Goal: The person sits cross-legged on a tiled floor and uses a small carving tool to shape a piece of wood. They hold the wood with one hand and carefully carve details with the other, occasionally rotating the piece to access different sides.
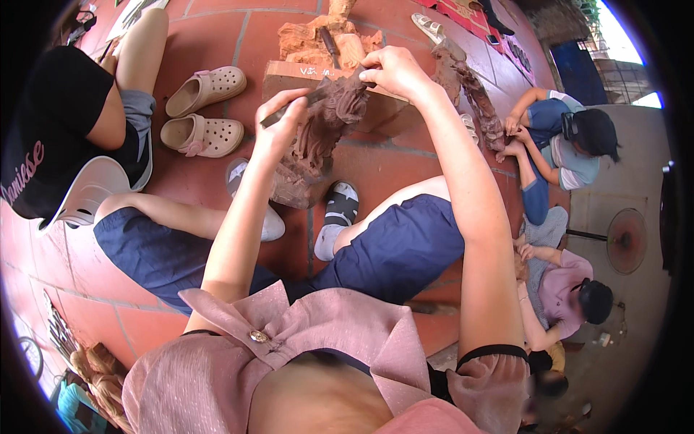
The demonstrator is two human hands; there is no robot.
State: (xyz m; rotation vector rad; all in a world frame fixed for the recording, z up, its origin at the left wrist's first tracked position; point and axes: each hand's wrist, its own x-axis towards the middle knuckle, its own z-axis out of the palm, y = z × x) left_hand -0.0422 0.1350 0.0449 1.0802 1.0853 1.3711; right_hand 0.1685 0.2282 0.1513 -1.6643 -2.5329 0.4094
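A dark brown carved wooden figure [318, 141] with deep flowing grooves stands tilted on the floor between my feet. My left hand [283, 121] is closed around a narrow, dark, file-like bar [272, 117], which slants toward the top of the figure. On the other side of the carving's head, my right hand [394, 71] pinches a thin dark end that lines up with this bar. The carving's top lies between both hands. Whether it is one single piece cannot be made out where it crosses the wood.
Behind the figure, a wooden block [289, 76] bears a lighter orange carving [296, 40] and a dark-handled tool [329, 45]. Beige clogs [210, 87] lie at left, near a seated person in black [65, 116]. Another carving [477, 94] and people working are at right, beside a fan [626, 241].
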